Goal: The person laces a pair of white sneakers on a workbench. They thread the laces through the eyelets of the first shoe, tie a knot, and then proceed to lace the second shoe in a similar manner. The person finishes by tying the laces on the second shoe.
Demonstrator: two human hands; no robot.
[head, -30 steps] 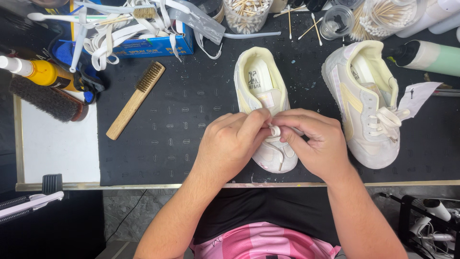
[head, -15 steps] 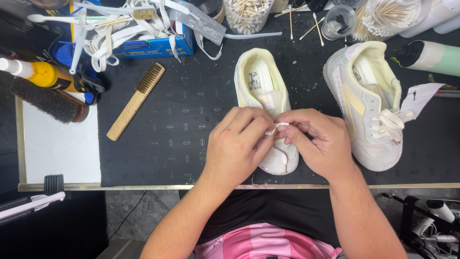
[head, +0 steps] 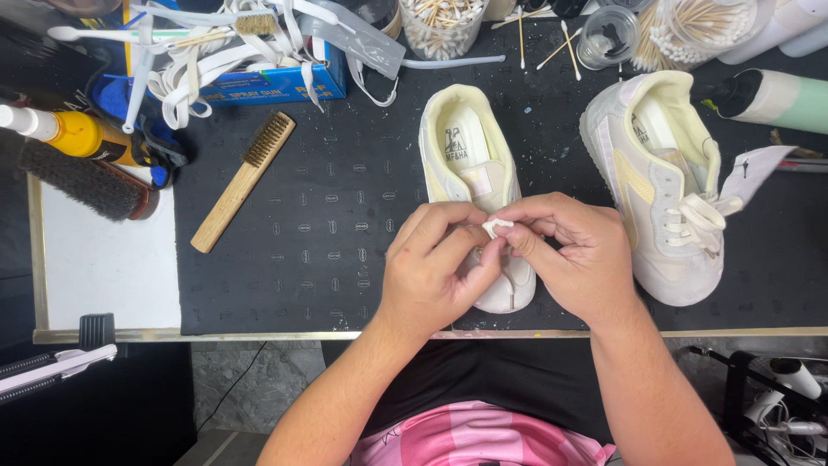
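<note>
Together, left hand and right hand curled, pinching white lace over pale shoe.

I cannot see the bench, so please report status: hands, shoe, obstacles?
Both hands, left and right, pinching white lace. Cream sneaker under them, on black mat. Nothing blocking.

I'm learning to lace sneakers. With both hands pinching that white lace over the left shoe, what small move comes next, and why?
Probably draw the lace through and snug it. Both hands, left hand and right hand, pinch it over the unlaced shoe; the other shoe is already laced.
</note>
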